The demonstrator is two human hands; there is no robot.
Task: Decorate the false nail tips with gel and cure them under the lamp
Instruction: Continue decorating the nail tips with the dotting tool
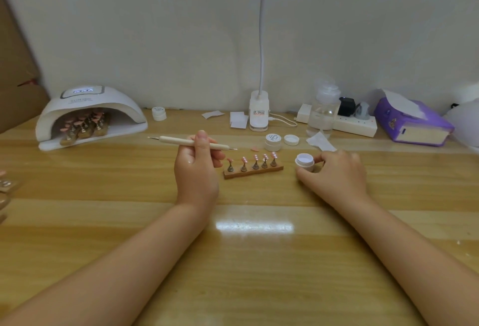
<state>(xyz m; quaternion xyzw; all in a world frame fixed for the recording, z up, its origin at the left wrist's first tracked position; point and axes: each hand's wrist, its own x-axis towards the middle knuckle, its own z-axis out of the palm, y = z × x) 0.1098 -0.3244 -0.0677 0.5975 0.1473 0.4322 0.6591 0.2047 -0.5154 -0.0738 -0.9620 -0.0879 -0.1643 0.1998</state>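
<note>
A wooden strip (pixel 252 172) at the table's middle carries several pink nail tips (pixel 255 159) on small metal stands; most bear white dots. My left hand (pixel 197 167) is just left of it and holds a white dotting pen (pixel 191 142) level, its point toward the right. My right hand (pixel 334 172) grips an open pot of white gel (pixel 304 161) right of the strip. The white curing lamp (pixel 89 113) stands at the back left with more pink tips on stands (pixel 84 124) inside it.
A closed gel pot (pixel 273 142), a loose lid (pixel 291 140) and a single pink tip (pixel 255 148) lie behind the strip. Another pot (pixel 159 113), a desk lamp base (pixel 259 114), wipes (pixel 238 119), a clear bottle (pixel 323 113), a power strip (pixel 344 122) and a purple tissue pack (pixel 412 123) line the back.
</note>
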